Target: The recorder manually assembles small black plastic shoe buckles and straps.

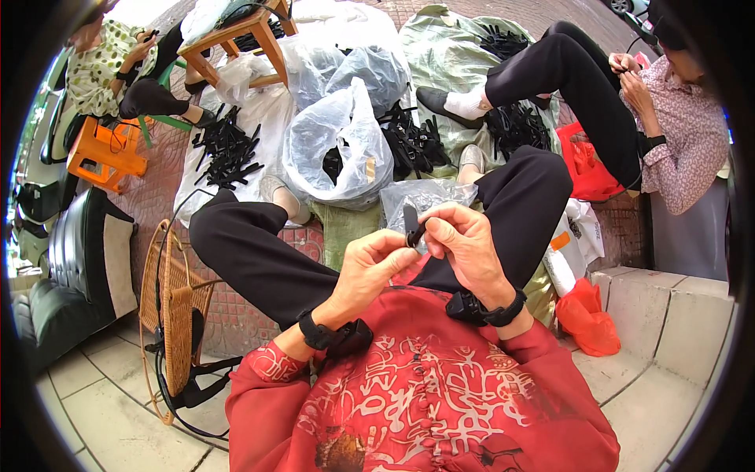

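Above my lap, both hands meet at a short black strap point(410, 219) with one end sticking up. My left hand point(368, 267) pinches its lower part between thumb and fingers. Close against it, my right hand point(470, 245) is closed on the strap's right side, and the fingers cover much of it. Just beyond my hands lies a crumpled clear plastic bag point(397, 197). A larger clear bag point(303, 157) stands open farther off, with black pieces inside. Piles of similar black straps lie on the sheeting to its left point(226, 148) and right point(415, 141).
A wicker basket point(185, 315) with dark cords stands at my left, near a black padded seat point(71, 267). Two other people sit ahead, one at each side, handling small things. An orange stool point(108, 153), a wooden stool point(236, 43) and red bags point(586, 318) surround the sheets.
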`<state>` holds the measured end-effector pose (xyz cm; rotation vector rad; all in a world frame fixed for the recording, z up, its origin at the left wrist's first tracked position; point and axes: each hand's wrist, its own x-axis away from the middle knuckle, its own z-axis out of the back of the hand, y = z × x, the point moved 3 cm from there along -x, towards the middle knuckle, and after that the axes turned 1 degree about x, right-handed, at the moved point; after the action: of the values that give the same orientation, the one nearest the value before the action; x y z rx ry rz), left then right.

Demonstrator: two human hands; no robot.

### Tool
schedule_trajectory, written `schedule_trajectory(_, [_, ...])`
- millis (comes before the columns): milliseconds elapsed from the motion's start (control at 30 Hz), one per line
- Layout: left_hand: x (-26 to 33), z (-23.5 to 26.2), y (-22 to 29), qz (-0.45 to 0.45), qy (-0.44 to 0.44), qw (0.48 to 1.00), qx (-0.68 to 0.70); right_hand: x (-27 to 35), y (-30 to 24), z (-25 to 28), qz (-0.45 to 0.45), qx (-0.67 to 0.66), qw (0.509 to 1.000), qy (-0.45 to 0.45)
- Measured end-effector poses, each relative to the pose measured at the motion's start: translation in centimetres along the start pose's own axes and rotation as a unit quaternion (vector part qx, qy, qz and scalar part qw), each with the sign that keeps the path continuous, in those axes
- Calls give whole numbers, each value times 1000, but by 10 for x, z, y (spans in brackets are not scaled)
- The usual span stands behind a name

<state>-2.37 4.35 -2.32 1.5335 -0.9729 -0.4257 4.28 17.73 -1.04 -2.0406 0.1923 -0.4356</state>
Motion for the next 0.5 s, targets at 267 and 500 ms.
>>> schedule_trajectory(267, [-10,-1,-4,135,-132,923,335,-9,-6,0,44,15,997,-66])
schedule_trajectory(500, [-14,1,-8,137,-104,937,305,-9,2,-4,56,-34,998,15])
